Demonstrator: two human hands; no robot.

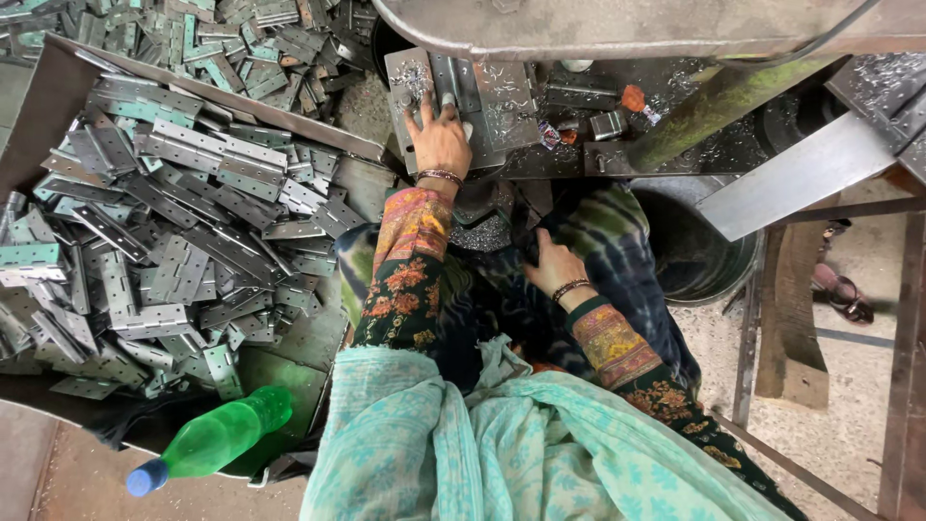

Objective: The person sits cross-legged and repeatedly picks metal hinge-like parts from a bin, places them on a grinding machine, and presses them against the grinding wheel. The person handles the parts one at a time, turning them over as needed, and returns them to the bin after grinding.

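The left hand (pixel 440 140) is laid flat, fingers spread, on a hinge (pixel 446 96) resting on the machine bed (pixel 502 101) — pressed down rather than gripped, nothing closed inside the palm. The right hand (pixel 552 267) is held low over the lap, fingers curled toward a dark patch of cloth; whether anything is held there cannot be told.

As for progress, a large heap of hinges (pixel 164 241) is seen in the tray (pixel 58 87) to the left, and more are piled on the far side beyond its wall, so much appears left; which pile is finished cannot be told. Metal shavings (pixel 413 77) are scattered on the bed just beside the fingers.

Room is tight — the machine's overhang (pixel 627 24) is close above the far edge, the tray rim is just left of the forearm, and a bucket (pixel 694 260) is set near right. A green bottle (pixel 217 439) lies near left.
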